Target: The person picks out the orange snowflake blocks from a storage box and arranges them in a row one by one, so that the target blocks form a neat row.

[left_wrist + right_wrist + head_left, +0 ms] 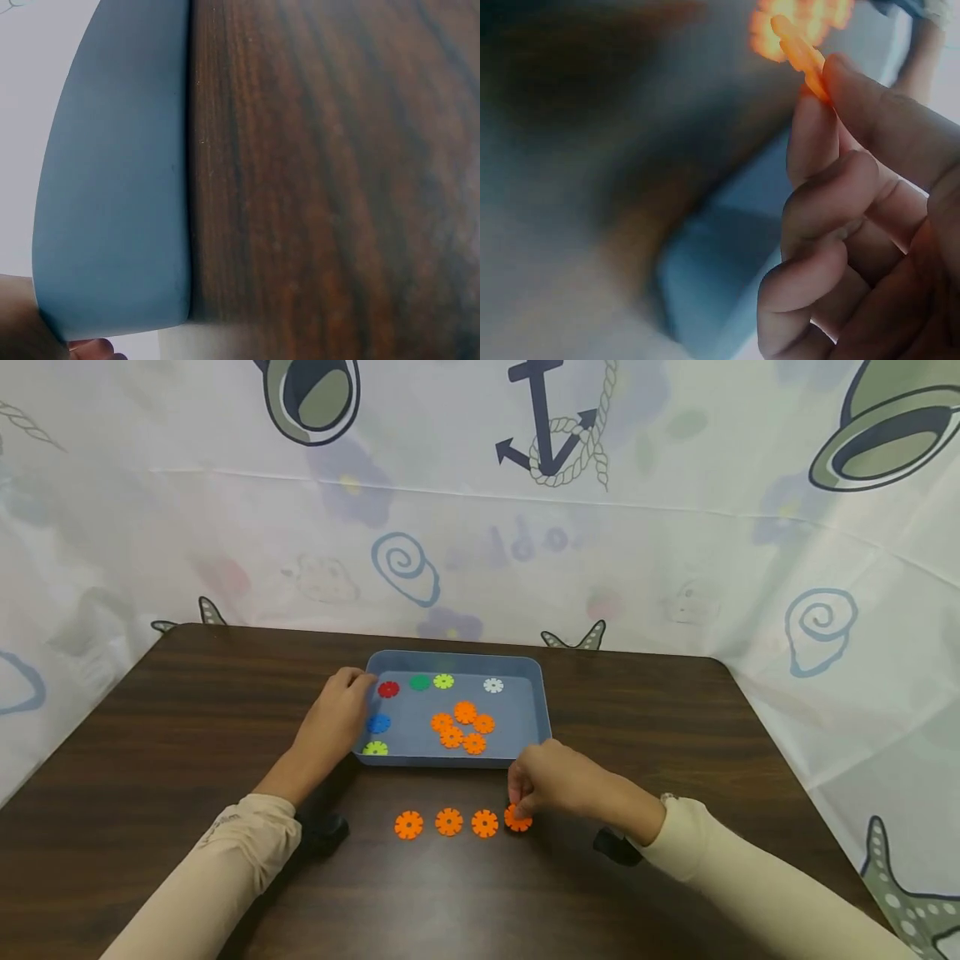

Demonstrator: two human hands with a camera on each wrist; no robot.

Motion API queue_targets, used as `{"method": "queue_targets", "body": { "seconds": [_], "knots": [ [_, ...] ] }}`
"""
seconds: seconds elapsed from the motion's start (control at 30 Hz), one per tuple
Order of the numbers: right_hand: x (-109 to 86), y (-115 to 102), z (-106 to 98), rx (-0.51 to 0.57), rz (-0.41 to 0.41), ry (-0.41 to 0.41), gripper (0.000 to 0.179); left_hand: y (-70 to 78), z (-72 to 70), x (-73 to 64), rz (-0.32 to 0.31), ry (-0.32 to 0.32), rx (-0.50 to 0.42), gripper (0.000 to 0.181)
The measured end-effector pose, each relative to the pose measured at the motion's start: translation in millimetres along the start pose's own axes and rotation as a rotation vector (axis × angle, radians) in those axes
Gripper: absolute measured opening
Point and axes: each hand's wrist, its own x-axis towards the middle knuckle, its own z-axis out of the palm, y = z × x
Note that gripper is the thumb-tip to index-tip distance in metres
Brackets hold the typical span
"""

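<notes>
My right hand pinches an orange notched disc between thumb and fingertip, low over the table just in front of the tray. In the right wrist view the other fingers curl in below it. Left of that disc, three matching orange discs lie in a row on the wood. My left hand grips the left side of a shallow blue-grey tray; in the left wrist view its fingertips show past the tray's corner. Inside the tray, several orange discs lie clustered at the middle.
Around the tray's edges lie a red disc, a green disc, a white disc, a blue disc and two yellow-green discs. The dark wooden table ends at a printed cloth backdrop.
</notes>
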Motion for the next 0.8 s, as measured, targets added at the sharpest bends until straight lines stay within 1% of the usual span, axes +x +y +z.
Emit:
{"method": "queue_targets", "body": {
  "seconds": [0.1, 0.23, 0.37, 0.43, 0.53, 0.6, 0.7, 0.77, 0.8],
  "knots": [
    [-1.6, 8.8, 13.3, 0.007, 0.032, -0.009, 0.019, -0.2, -0.2, -1.5, 0.003, 0.002, 0.006, 0.025],
    [-0.9, 16.5, 22.4, 0.003, 0.043, 0.015, 0.02, -0.2, 0.5, -2.1, -0.01, -0.014, -0.004, 0.025],
    [0.3, 18.7, 25.7, -0.044, 0.041, 0.039, 0.022, 0.1, 0.4, -0.8, -0.03, -0.024, -0.009, 0.025],
    [1.1, 17.2, 25.3, -0.084, 0.045, 0.049, 0.023, 0.3, 0.2, -0.2, -0.028, -0.027, -0.004, 0.026],
    [5.7, 11.1, 16.8, -0.145, 0.068, 0.072, 0.026, 0.2, 0.2, -0.3, -0.02, -0.025, 0.003, 0.025],
    [12.9, 5.4, 4.7, -0.175, 0.098, 0.098, 0.026, 0.0, 0.3, -0.4, -0.014, -0.019, 0.007, 0.025],
    [31.3, 1.8, -14.6, -0.224, 0.131, 0.159, 0.019, -0.9, 1.0, -0.7, -0.007, -0.005, 0.011, 0.024],
    [45.5, 3.8, -22.6, -0.264, 0.144, 0.173, 0.014, -1.0, 1.5, -1.5, -0.001, 0.0, 0.015, 0.024],
    [52.8, 6.2, -24.4, -0.28, 0.145, 0.169, 0.018, -0.9, 1.7, -2.1, -0.001, -0.002, 0.017, 0.024]
  ]
}}
